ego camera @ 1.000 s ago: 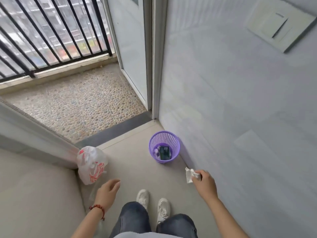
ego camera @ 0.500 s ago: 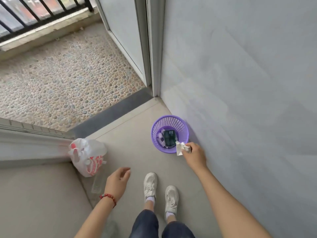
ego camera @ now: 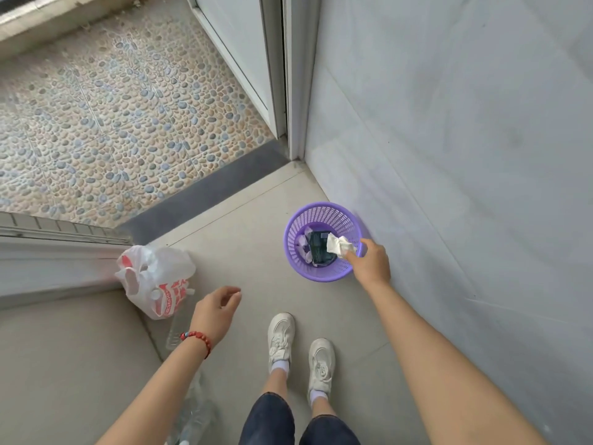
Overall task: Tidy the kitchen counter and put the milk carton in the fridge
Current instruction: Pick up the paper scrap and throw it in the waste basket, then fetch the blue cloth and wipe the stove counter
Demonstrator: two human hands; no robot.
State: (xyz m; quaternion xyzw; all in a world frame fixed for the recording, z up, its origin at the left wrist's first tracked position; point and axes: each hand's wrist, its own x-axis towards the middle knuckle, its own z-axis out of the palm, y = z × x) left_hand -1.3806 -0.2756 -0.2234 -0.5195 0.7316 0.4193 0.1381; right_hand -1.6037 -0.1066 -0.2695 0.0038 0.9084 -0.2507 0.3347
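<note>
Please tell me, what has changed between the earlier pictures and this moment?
The right hand has carried the crumpled white tissue forward, from beside the purple basket to over its opening, and still pinches it. The left hand stays open and holds nothing. The basket and the plastic bag stay on the floor.
</note>
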